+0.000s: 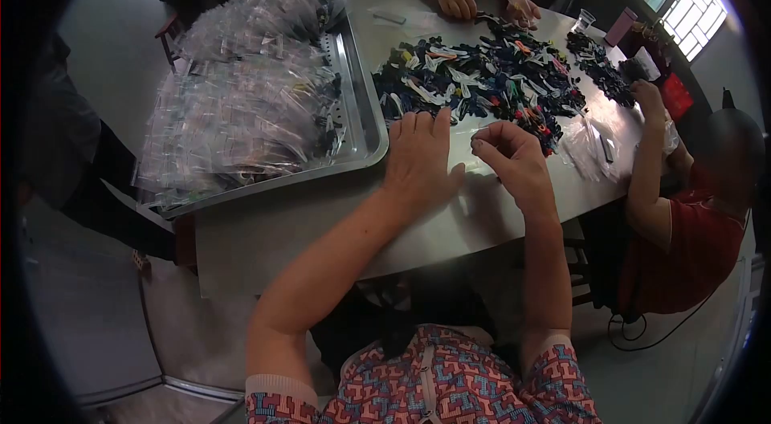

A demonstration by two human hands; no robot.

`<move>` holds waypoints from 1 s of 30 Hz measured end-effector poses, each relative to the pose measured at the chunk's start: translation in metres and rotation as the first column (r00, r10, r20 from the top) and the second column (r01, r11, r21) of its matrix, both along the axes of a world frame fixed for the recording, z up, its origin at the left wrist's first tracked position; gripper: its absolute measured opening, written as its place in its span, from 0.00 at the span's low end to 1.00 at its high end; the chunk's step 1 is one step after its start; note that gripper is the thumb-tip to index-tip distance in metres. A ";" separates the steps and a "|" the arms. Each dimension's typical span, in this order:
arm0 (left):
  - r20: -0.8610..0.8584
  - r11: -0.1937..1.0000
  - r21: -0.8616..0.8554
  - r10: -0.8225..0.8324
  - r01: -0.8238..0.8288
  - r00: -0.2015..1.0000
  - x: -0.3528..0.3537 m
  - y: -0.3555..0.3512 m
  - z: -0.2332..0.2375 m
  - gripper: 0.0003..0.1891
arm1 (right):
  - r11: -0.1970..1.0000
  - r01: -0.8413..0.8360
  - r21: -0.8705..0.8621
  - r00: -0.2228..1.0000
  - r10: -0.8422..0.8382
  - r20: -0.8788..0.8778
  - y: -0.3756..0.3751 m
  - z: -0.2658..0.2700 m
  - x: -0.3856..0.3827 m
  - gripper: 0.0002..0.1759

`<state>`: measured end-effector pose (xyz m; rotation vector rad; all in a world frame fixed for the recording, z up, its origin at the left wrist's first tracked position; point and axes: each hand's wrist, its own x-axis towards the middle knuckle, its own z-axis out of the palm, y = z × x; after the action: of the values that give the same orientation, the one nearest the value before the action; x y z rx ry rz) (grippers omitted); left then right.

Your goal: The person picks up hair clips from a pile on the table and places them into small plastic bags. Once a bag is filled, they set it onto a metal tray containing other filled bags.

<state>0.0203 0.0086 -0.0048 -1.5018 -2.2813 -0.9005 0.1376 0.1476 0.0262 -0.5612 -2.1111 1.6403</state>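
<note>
Palm down, my left hand (418, 155) reaches over the table beside the tray's right edge, its fingers apart and their tips at the near side of a pile of small dark and coloured pieces (482, 79). Nothing shows in it. To its right, my right hand (514, 163) is raised above the table, thumb and forefinger curled together in a pinch. Whatever may be between those fingertips is too small to make out. The pile lies just beyond both hands. A metal tray (371, 115) on the left bears a high heap of clear plastic packets (233, 115).
Across the metal table (273, 243) a person's two hands (458, 2) touch the pile. A co-worker in red (699, 223) sits at the right, an arm near a second dark pile (602, 71). Loose plastic bags (590, 151), a cup (584, 20) and a pink bottle (621, 26) stand rightward.
</note>
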 end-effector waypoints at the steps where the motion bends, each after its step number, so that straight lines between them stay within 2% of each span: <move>1: -0.012 1.000 0.009 0.000 0.000 1.000 -0.001 0.000 -0.002 0.44 | 0.998 -0.044 -0.050 0.999 0.042 -0.035 0.002 -0.001 -0.001 0.08; 4: -0.024 1.000 0.003 0.009 -0.009 1.000 -0.001 0.001 -0.005 0.45 | 0.983 -0.129 -0.127 0.990 0.121 -0.067 0.009 -0.004 -0.002 0.07; 8: -0.030 1.000 0.020 0.006 -0.006 1.000 0.000 0.001 -0.006 0.45 | 0.979 -0.139 -0.146 0.990 0.133 -0.052 0.005 0.000 -0.002 0.07; 10: -0.013 1.000 0.018 0.007 -0.007 1.000 0.001 0.002 -0.007 0.45 | 0.982 -0.138 -0.130 0.987 0.147 0.062 0.002 0.009 0.001 0.08; 11: 0.003 1.000 0.017 0.008 -0.008 1.000 0.001 0.002 -0.007 0.45 | 0.982 -0.137 -0.130 0.987 0.146 0.062 0.003 0.007 0.002 0.08; 13: 0.035 1.000 0.020 -0.005 0.004 0.999 0.000 0.003 -0.006 0.45 | 0.976 -0.216 0.000 0.971 0.215 0.106 0.003 0.002 0.002 0.11; 14: 0.067 1.000 0.024 -0.017 0.015 0.998 -0.001 0.003 -0.006 0.45 | 0.977 -0.215 -0.003 0.971 0.214 0.107 0.003 0.004 0.005 0.11; 16: 0.097 0.997 0.059 -0.054 0.049 0.994 -0.003 0.003 -0.008 0.44 | 0.930 -0.367 0.004 0.929 0.366 0.053 -0.002 0.019 0.010 0.20; 17: 0.125 0.992 0.096 -0.092 0.080 0.988 -0.005 0.003 -0.009 0.44 | 0.930 -0.368 0.003 0.929 0.367 0.053 0.000 0.022 0.011 0.20; 19: 0.177 0.987 0.086 -0.147 0.133 0.973 -0.009 0.002 -0.007 0.44 | 0.861 -0.496 0.116 0.868 0.486 0.101 0.008 0.027 0.014 0.28; 23: 0.336 0.963 0.083 -0.269 0.257 0.902 -0.014 0.003 -0.006 0.44 | 0.789 -0.574 0.218 0.818 0.565 0.110 0.020 0.048 0.019 0.32; 25: 0.379 0.958 0.070 -0.284 0.279 0.881 -0.015 0.000 0.000 0.43 | 0.674 -0.607 0.421 0.795 0.531 0.295 0.024 0.055 0.019 0.33; 26: 0.422 0.952 0.060 -0.297 0.301 0.856 -0.015 -0.001 0.002 0.43 | 0.674 -0.606 0.421 0.795 0.531 0.294 0.023 0.053 0.019 0.33; 28: 0.437 0.947 0.055 -0.307 0.315 0.846 -0.018 -0.001 0.002 0.43 | 0.558 -0.472 0.682 0.868 0.429 0.250 0.017 0.043 0.017 0.27; 29: 0.452 0.943 0.051 -0.317 0.330 0.834 -0.019 -0.001 0.001 0.43 | 0.559 -0.471 0.682 0.869 0.428 0.249 0.014 0.040 0.015 0.27; 30: 0.452 0.942 0.051 -0.318 0.332 0.834 -0.019 -0.001 0.005 0.43 | 0.536 -0.417 0.734 0.887 0.415 0.201 0.010 0.036 0.013 0.23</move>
<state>0.0009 0.0074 -0.0002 -1.8981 -2.3806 -1.4577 0.1509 0.1571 0.0624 0.2569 -2.7942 0.7179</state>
